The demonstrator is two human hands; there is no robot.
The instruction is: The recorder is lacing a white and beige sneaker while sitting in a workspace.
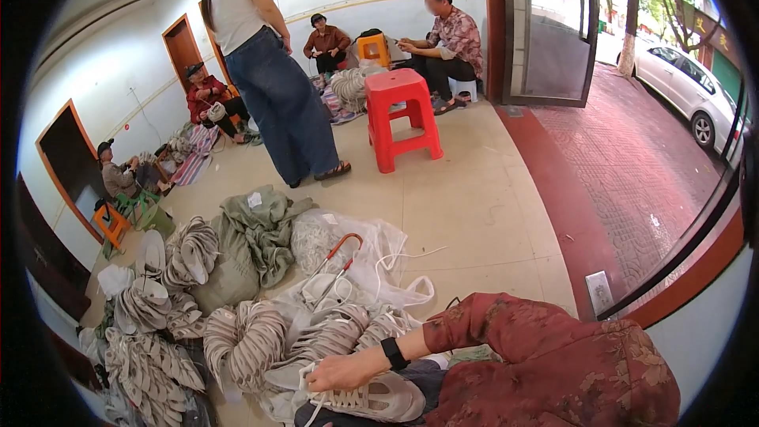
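Note:
My right hand [344, 372], with a black band on its wrist, reaches in from the right in a red patterned sleeve. Its fingers are curled closed at the lacing of a pale beige sneaker upper [395, 397], pinching a white shoelace [316, 409] whose end hangs below the fingers. The upper lies over dark cloth at the lower edge, toe end pointing right. Just beyond the hand lie stacked rows of similar pale shoe uppers [247, 340]. My left hand does not show.
Heaped shoe parts [150, 364] fill the lower left, beside a green sack [257, 229]. A clear plastic bag [379, 241] with white laces and a red-handled curved metal rod [346, 245] lie ahead. Beyond are a red stool [402, 115], a standing person [269, 71] and several seated people.

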